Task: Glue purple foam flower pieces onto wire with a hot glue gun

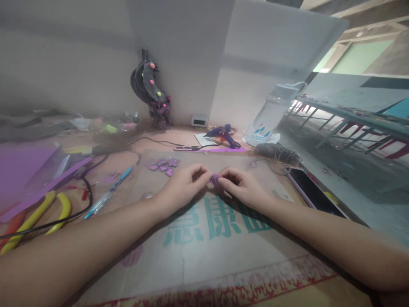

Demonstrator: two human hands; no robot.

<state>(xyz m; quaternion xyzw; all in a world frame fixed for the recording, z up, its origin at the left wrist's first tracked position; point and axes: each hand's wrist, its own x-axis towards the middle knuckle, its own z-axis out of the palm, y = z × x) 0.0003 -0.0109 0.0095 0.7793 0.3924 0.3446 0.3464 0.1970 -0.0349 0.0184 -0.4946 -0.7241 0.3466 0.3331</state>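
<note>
Peeking between left hand (184, 186) and right hand (245, 187), small purple piece (214, 180), part-hidden

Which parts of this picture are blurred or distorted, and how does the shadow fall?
In the head view, the purple sheet at left is smeared; there too, the bottle leans outward, likely wide-lens distortion; the same view shows darker shadow bands across the pale back panel and softens the small purple piece.

Small piece (214, 180) purple; sheet (204, 262) teal-lettered; yarn (278, 153) grey; glue gun (220, 131) dark blue
</note>
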